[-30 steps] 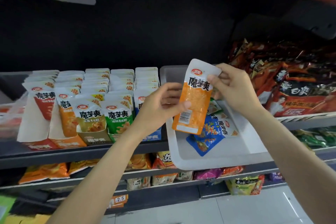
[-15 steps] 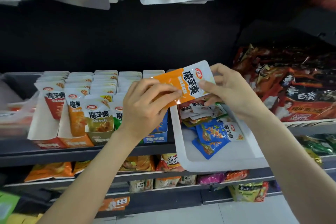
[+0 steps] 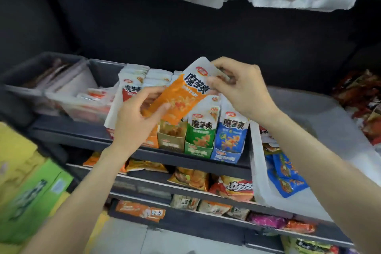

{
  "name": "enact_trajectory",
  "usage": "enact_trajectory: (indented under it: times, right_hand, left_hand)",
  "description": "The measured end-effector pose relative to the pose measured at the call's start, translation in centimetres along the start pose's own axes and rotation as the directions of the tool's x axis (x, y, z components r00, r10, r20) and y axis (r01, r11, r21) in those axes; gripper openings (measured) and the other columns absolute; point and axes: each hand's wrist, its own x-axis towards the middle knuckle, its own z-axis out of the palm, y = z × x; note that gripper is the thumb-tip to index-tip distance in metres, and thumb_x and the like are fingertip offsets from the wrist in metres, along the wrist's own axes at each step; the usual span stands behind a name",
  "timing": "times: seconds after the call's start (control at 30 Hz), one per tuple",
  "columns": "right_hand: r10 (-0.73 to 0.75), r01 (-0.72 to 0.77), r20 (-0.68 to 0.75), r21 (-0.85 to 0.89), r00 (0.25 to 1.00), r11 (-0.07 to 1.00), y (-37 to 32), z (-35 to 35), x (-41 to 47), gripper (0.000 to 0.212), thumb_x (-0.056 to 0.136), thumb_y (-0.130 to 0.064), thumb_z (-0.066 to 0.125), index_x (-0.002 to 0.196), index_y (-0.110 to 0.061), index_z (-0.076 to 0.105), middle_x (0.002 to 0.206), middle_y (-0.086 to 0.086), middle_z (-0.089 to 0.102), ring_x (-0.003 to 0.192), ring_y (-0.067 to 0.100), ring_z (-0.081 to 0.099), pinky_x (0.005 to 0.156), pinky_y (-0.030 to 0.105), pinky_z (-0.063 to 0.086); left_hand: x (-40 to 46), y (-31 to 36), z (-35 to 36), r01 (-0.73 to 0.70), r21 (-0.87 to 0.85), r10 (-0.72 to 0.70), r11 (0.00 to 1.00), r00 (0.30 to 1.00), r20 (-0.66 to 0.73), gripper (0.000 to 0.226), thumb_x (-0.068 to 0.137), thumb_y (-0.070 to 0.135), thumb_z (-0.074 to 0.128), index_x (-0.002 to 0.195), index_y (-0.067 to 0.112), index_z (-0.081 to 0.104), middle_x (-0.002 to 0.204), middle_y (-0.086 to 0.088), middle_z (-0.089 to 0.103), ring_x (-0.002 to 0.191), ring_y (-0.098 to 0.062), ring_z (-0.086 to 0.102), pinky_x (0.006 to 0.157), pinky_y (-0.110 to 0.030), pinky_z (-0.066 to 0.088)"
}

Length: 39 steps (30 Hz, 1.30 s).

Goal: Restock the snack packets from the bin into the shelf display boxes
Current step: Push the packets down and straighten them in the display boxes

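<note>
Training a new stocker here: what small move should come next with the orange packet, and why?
Probably lower the orange packet, held by both the left hand and right hand, into the orange display box below, left of the brown one; the colours match.

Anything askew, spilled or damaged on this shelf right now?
Nothing stands out. The orange packet is tilted only because the left hand and right hand hold it above the display boxes. Loose blue packets lie in the white bin.
</note>
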Motion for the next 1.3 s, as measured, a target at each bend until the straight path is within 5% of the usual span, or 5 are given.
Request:
enact_trajectory:
  times: [0.33, 0.53, 0.83, 1.1, 1.3]
  right_hand:
    - [-0.220, 0.220, 0.042, -0.361, 0.975, 0.906, -0.8, 10.6, 7.8, 0.013, 0.092, -0.013, 0.055, 0.100, -0.014, 0.065, 0.062, -0.005, 0.058, 0.055, 0.016, 0.053, 0.061, 0.029, 0.041]
    - [-0.054, 0.258, 0.307, -0.680, 0.950, 0.687, 0.4, 11.8, 8.6, 0.015, 0.095, -0.019, 0.048, 0.105, -0.016, 0.059, 0.075, 0.003, 0.058, 0.079, 0.033, 0.060, 0.063, 0.033, 0.039]
    - [0.064, 0.221, 0.324, -0.762, 0.944, 0.609, 1.2, 13.6, 9.5, 0.021, 0.089, -0.028, 0.058, 0.108, -0.021, 0.064, 0.104, 0.001, 0.064, 0.103, 0.023, 0.056, 0.067, 0.030, 0.034]
    - [-0.110, 0.072, -0.054, -0.468, 0.992, 0.881, 1.0, 4.2, 2.3, 0.016, 0.090, -0.025, 0.055, 0.100, -0.022, 0.067, 0.079, -0.012, 0.065, 0.074, 0.004, 0.060, 0.068, 0.031, 0.051]
    - [-0.167, -0.023, -0.190, -0.724, 0.967, 0.690, 4.4, -6.2, -7.6, 0.017, 0.090, -0.020, 0.058, 0.098, -0.013, 0.072, 0.076, -0.001, 0.069, 0.063, 0.001, 0.047, 0.058, 0.026, 0.049]
  left_hand:
    - [1.7, -8.5, -3.7, 0.225, 0.248, -0.205, 0.942, 0.973, -0.104, 0.029, 0.087, 0.030, 0.065, 0.108, 0.011, 0.066, 0.098, 0.007, 0.065, 0.084, -0.002, 0.059, 0.066, 0.003, 0.038]
    - [1.1, -10.4, -2.8, 0.153, 0.390, -0.190, 0.908, 0.980, 0.057, 0.036, 0.079, 0.023, 0.076, 0.113, 0.019, 0.066, 0.101, 0.000, 0.071, 0.088, -0.012, 0.067, 0.084, -0.032, 0.055]
    - [1.5, -10.8, -2.5, 0.221, 0.360, -0.261, 0.906, 0.963, 0.065, 0.051, 0.083, 0.021, 0.072, 0.130, 0.022, 0.054, 0.108, 0.001, 0.069, 0.085, -0.004, 0.061, 0.078, -0.025, 0.053]
    - [1.3, -4.7, -1.3, -0.324, 0.136, 0.351, 0.936, 0.871, -0.343, 0.019, 0.097, 0.030, 0.049, 0.099, 0.015, 0.061, 0.086, 0.005, 0.060, 0.078, -0.002, 0.054, 0.067, -0.013, 0.044]
    - [1.4, 3.1, 5.3, -0.520, -0.090, 0.525, 0.849, 0.851, 0.033, 0.014, 0.090, 0.021, 0.055, 0.092, 0.015, 0.068, 0.076, 0.008, 0.064, 0.072, -0.007, 0.057, 0.066, -0.020, 0.045]
